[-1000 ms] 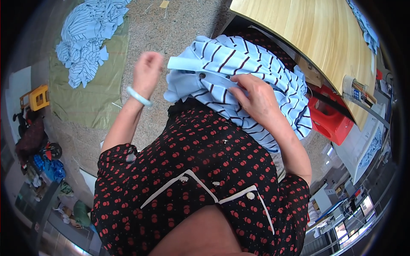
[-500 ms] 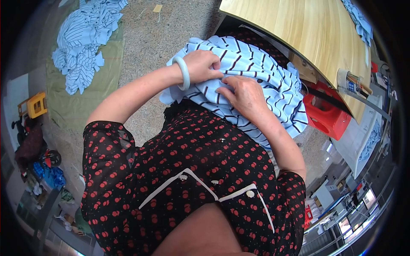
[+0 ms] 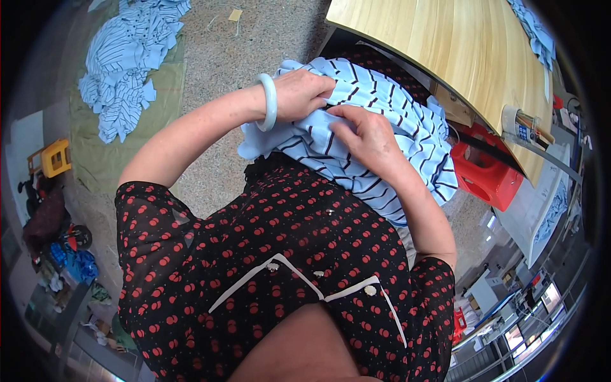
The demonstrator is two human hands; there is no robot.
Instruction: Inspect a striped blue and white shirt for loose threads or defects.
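Observation:
A light blue garment with dark stripes [image 3: 407, 137] lies bunched across my lap. My left hand [image 3: 302, 94], with a pale bangle [image 3: 270, 102] on its wrist, has its fingers curled closed on the upper part of the cloth. Just to its right, my right hand [image 3: 369, 137] pinches the same cloth between thumb and forefinger. The two hands are close together, with a short stretch of fabric between their fingertips. What lies under the left fingers is hidden.
A wooden table [image 3: 420, 32] stands at the far right, bearing a cup of tools [image 3: 520, 124]. Below its edge is a red plastic stool [image 3: 487, 172]. At the far left, more striped garments [image 3: 124, 70] lie heaped on a green cloth [image 3: 165, 121]. A yellow stool [image 3: 55, 158] sits at the left.
My left hand has shifted slightly right, its fingers curling further over the cloth. The right hand has moved a little and keeps its pinch. The fabric between them has changed its folds.

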